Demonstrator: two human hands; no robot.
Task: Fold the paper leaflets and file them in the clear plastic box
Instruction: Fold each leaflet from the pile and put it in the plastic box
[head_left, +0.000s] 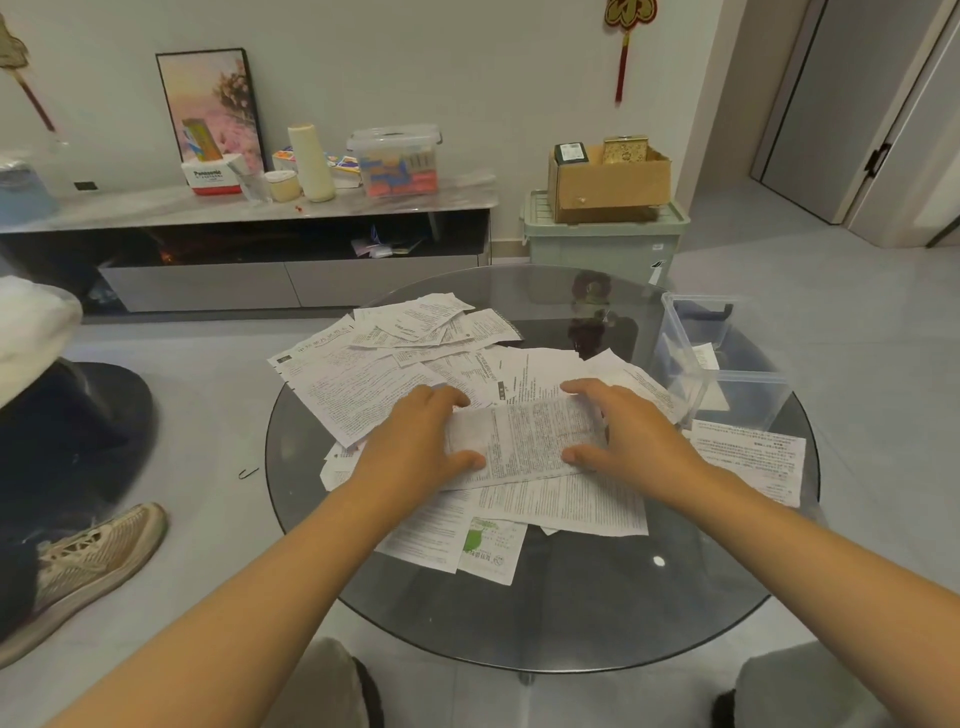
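Note:
A folded printed leaflet (524, 439) lies on top of a heap of loose paper leaflets (415, 353) on the round glass table (571, 613). My left hand (415, 441) holds its left end, thumb on the near edge and fingers over the far edge. My right hand (623, 431) holds the right end the same way. The clear plastic box (696, 358) stands at the table's right rim, with a few folded papers inside. A separate leaflet (753, 462) lies flat just in front of the box.
A low TV cabinet (249, 260) with boxes and a lidded container stands behind the table. A green storage bin (602, 244) with a cardboard box on it is behind right. Another person's shoe (93, 561) rests on the floor at left. My knees are below the table.

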